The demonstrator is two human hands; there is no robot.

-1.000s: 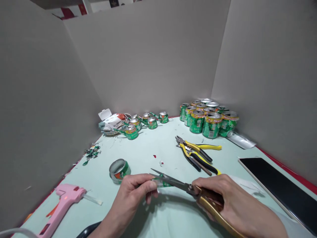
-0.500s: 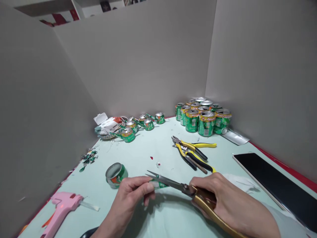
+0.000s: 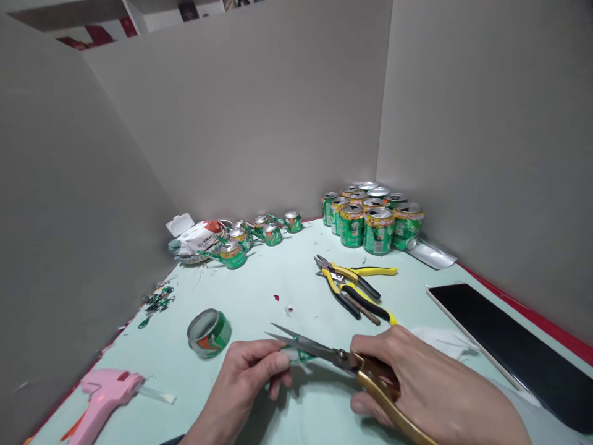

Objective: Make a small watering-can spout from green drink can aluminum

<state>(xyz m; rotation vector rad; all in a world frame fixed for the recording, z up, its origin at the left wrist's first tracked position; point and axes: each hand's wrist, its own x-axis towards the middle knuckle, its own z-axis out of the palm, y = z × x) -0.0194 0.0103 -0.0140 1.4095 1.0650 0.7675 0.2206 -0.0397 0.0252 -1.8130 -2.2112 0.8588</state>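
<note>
My left hand [image 3: 254,377] pinches a small green strip of can metal [image 3: 303,355] between thumb and fingers, low over the front of the table. In my right hand [image 3: 417,383] is a pair of scissors [image 3: 340,357] with gold handles, pointing left. Its dark blades are slightly parted and lie across the strip, with the tips reaching past my left fingertips. Left of my left hand stands a cut-down green can [image 3: 209,334], open at the top. Part of the strip is hidden by the blades and my fingers.
Yellow-and-black pliers [image 3: 352,284] lie mid-table. Several green cans [image 3: 380,232] are grouped at the back right, and cut cans with handles [image 3: 234,254] at the back left. A pink glue gun [image 3: 109,392] rests front left, a black-screened tablet [image 3: 504,346] at right.
The scissor blades have parted a little more, and my right fingers have loosened at the handles. My left hand still pinches the strip. The whole view has shifted slightly.
</note>
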